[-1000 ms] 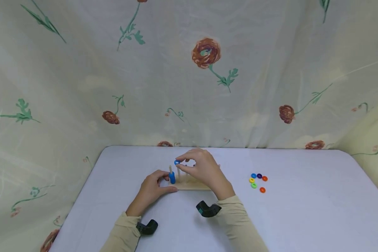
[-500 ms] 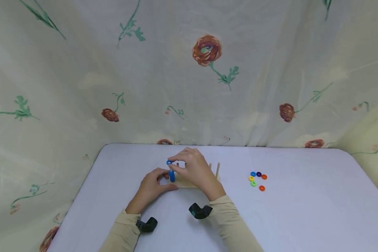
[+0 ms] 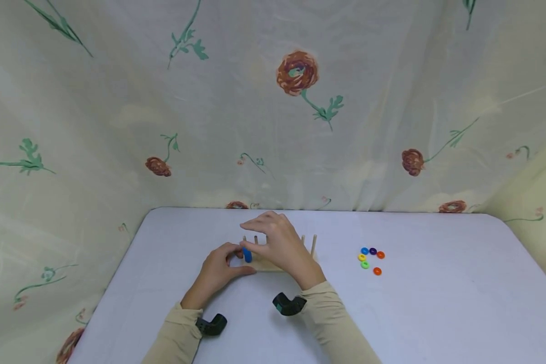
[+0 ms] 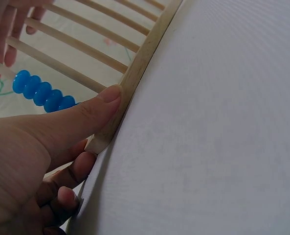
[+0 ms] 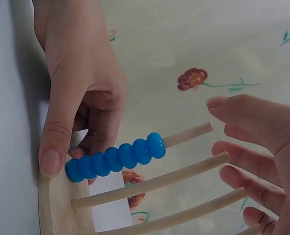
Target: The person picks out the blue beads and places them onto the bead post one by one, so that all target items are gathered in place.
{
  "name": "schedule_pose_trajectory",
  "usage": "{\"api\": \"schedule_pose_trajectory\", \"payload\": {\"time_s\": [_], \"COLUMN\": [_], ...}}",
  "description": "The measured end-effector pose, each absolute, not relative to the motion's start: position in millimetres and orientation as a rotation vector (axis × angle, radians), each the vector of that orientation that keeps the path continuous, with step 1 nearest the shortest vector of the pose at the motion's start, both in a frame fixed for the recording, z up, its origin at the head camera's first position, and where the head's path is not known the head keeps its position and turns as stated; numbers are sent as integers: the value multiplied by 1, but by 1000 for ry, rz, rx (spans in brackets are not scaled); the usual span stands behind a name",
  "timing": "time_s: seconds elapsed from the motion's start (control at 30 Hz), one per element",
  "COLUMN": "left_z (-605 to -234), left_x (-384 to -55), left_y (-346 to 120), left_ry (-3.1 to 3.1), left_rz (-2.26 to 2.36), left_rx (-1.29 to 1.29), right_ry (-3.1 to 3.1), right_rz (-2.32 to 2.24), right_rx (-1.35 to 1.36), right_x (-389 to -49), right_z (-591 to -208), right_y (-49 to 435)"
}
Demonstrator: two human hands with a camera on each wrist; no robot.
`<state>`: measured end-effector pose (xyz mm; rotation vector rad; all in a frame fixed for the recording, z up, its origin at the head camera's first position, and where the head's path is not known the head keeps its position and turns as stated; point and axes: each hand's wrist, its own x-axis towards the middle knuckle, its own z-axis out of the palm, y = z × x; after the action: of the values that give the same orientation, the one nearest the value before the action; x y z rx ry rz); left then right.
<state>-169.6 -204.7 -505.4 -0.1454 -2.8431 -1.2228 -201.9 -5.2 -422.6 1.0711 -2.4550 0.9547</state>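
Note:
My left hand [image 3: 218,267] grips the left end of a wooden peg stand [image 4: 140,63], thumb on the base's front edge and fingers curled at the far side. On the end peg sits a stack of several blue beads [image 5: 120,157], reaching more than halfway up; bare wood shows above them. Beside the tip of this peg is my right hand [image 3: 279,242], thumb and fingers spread apart with nothing between them. The neighbouring peg [image 5: 159,181] carries no beads. In the head view, my right hand hides the middle of the stand.
Right of the stand lie loose rings on the white table [image 3: 437,283]: a blue one [image 3: 364,251], a purple one [image 3: 373,251], a yellow one [image 3: 361,258], a green one [image 3: 365,265] and two orange ones. A flowered curtain [image 3: 346,126] hangs behind the table.
My right hand moved left with a blue bead to the end peg and let it go; the bead now sits on the stack. My left hand stayed on the stand.

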Motion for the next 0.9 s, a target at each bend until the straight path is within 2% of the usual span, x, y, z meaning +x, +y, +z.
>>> {"api": "schedule_pose_trajectory", "payload": {"time_s": [0.9], "left_z": [-508], "left_x": [-170], "left_y": [-203], "left_ry": [-2837], "left_rz": [-1220], "left_rx": [-127], "right_ry": [-2412], "right_rz": [1023], "right_rx": [1058], "right_x": [-202], "right_z": [-416], "right_y": [2]}}
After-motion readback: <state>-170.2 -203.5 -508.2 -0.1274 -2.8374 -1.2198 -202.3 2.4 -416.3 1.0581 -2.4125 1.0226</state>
